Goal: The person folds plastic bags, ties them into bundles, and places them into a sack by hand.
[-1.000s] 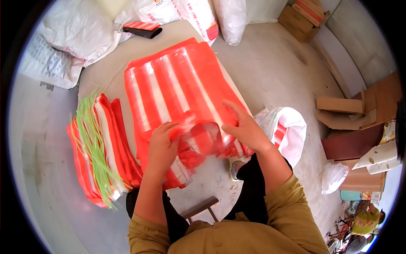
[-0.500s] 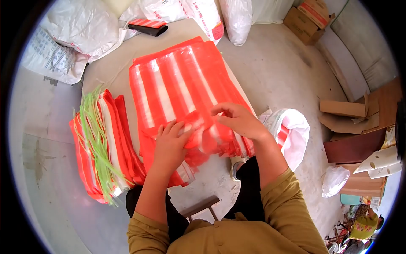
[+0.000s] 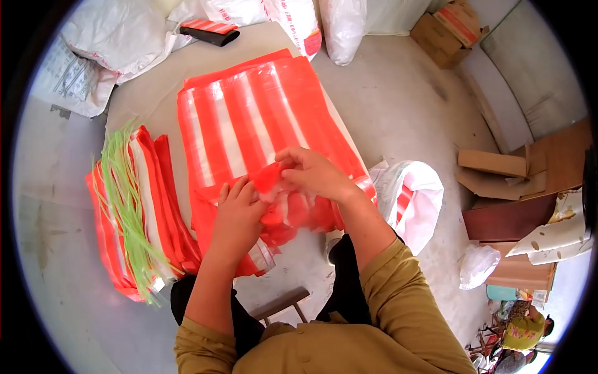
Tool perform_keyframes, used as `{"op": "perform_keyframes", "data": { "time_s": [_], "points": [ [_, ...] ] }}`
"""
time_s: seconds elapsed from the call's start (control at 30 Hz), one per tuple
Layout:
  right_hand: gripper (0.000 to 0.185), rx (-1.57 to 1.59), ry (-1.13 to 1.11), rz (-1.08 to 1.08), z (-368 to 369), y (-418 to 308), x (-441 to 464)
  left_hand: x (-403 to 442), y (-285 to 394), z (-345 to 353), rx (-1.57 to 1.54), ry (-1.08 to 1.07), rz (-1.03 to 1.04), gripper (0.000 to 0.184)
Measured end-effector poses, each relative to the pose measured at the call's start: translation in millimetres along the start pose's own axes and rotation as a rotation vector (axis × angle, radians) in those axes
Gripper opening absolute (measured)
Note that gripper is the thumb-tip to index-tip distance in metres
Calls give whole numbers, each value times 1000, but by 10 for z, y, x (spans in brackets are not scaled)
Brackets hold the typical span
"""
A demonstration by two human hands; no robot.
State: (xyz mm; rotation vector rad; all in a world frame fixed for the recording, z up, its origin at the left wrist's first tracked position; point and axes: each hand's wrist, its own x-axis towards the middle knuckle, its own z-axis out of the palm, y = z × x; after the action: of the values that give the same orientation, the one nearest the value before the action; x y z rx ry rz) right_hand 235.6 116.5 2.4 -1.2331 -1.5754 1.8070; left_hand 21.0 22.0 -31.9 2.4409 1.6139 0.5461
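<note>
A thick stack of red-and-white striped plastic bags (image 3: 243,118) lies on the table in front of me. My left hand (image 3: 240,212) rests on its near edge, fingers stretched out over the plastic. Beside it, my right hand (image 3: 314,173) pinches a red bag edge between thumb and forefinger, lifted a little off the stack. Below both hands the near ends of the bags are crumpled and partly blurred. To the left sits a second bundle of striped bags (image 3: 177,212), with a bunch of light green plastic strips (image 3: 128,206) draped over it.
White sacks (image 3: 124,37) stand along the table's far side, near a black-and-striped roll (image 3: 212,32). An open white sack (image 3: 423,199) holding striped plastic stands right of my leg. Cardboard boxes (image 3: 445,34) are farther off. Another person (image 3: 523,330) is at lower right.
My right hand has moved left, closer to my left hand, and now holds up a red bag edge. The whole view has shifted slightly.
</note>
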Motion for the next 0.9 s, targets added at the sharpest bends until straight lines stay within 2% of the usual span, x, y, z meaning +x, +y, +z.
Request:
{"op": "perform_keyframes", "data": {
  "time_s": [0.07,0.3,0.4,0.57,0.6,0.67,0.77,0.87,0.9],
  "points": [
    [37,-107,46,-77,22,137,109,-6,18,-6,2,1,-9,40],
    [30,-357,168,-135,102,103,138,-41,100,-27,0,-4,-43,60],
    [31,-484,178,-143,161,50,134,-9,142,-84,-40,-15,-66,60],
    [32,-700,261,-213,285,106,117,5,93,-13,-138,95,-37,59],
    [31,-710,248,-202,301,99,125,3,92,-19,-167,123,-22,59],
    [31,-731,223,-181,317,82,127,-5,87,-31,-32,74,17,59],
    [30,-656,264,-257,316,156,96,-13,77,-24,42,81,51,57],
    [27,-641,329,-448,242,222,105,-6,38,-5,8,117,69,53],
    [25,-596,302,-398,219,178,64,-5,23,2,-12,127,73,51]
  ]
}}
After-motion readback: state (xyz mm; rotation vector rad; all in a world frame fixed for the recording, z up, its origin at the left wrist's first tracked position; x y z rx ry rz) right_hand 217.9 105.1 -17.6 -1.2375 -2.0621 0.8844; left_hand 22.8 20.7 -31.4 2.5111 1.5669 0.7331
